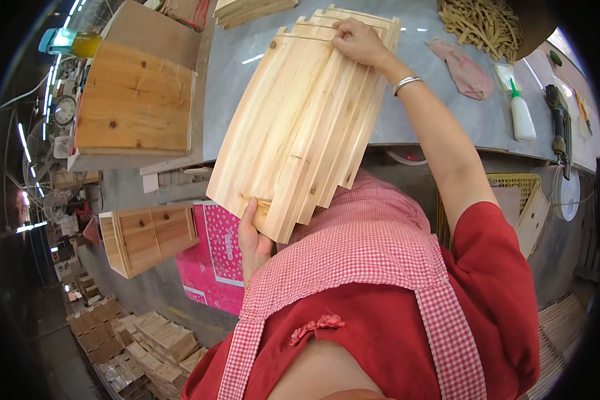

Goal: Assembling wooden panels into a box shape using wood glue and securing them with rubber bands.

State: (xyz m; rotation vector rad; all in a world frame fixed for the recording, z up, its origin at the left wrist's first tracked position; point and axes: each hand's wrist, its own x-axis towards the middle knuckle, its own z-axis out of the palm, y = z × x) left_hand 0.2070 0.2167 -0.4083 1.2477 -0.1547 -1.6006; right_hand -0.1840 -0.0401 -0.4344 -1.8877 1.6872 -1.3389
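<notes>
A fanned stack of pale wooden boards slants across the front edge of the table, each board stepped a little past the one below. The far ends have notched corners and a groove running across. My left hand grips the near end, thumb on top of the uppermost board and fingers underneath, mostly hidden. At the far end, my right hand has its fingers curled and closed on the boards' edge near the groove. The near corners hang over my checked apron.
Bluish-grey table carries a pink cloth, a white glue bottle, a dark handheld tool and a heap of tan strips. Wooden boxes stand at left. A yellow crate sits below right; stacked wood lies lower left.
</notes>
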